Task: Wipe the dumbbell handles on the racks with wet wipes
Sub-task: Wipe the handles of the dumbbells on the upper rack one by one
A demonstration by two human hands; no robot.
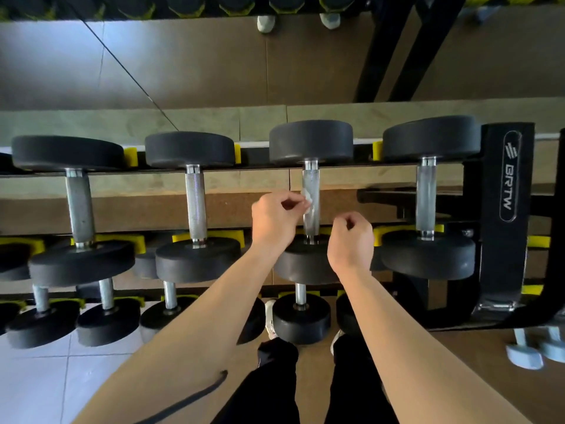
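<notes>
Several black dumbbells with knurled steel handles lie across the top tier of a black rack (504, 179). My left hand (275, 220) pinches a small white wet wipe (308, 197) against the left side of the third dumbbell's handle (312, 182). Just right of that handle's lower end, my right hand (351, 240) hovers with its fingers curled and nothing visible in it. The handles to the left (195, 203) and right (426, 194) are untouched.
Smaller dumbbells (301, 316) sit on a lower tier under my forearms. Yellow cradle pads (131, 157) mark each slot. A mirror (275, 62) behind the rack reflects the floor and shoes. Light blue dumbbells (524, 356) lie on the floor at the right.
</notes>
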